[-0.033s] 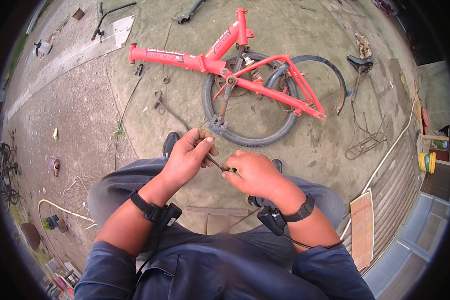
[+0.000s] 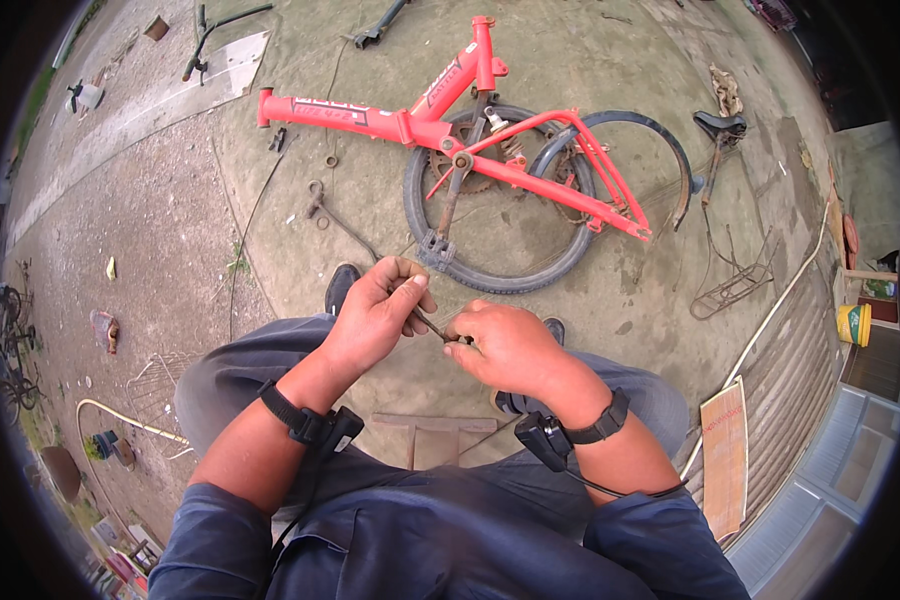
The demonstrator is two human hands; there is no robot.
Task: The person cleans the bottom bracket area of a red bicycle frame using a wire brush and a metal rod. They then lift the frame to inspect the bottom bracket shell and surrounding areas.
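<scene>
Between my hands, above my knees, is a thin dark metal rod (image 2: 430, 325), slanting down to the right. My left hand (image 2: 380, 310) pinches its upper end between thumb and fingers. The fingers of my right hand (image 2: 495, 340) are closed round its lower end, where a small dark part barely shows. Most of what lies inside the fingers is hidden, so I cannot tell the rod's exact kind. Just beyond lies a red bicycle frame (image 2: 530, 178) on the ground, with a black-tyred wheel (image 2: 510, 283) beneath it and a crank with a pedal (image 2: 436, 250) pointing towards me.
A black curved mudguard (image 2: 682, 160) lies by the frame's rear. Farther right are a saddle on its post (image 2: 720, 128) and a wire rack (image 2: 735, 280). Handlebars (image 2: 202, 50) lie far left. A yellow bucket (image 2: 854, 325) stands at the right, near a pale hose (image 2: 770, 330).
</scene>
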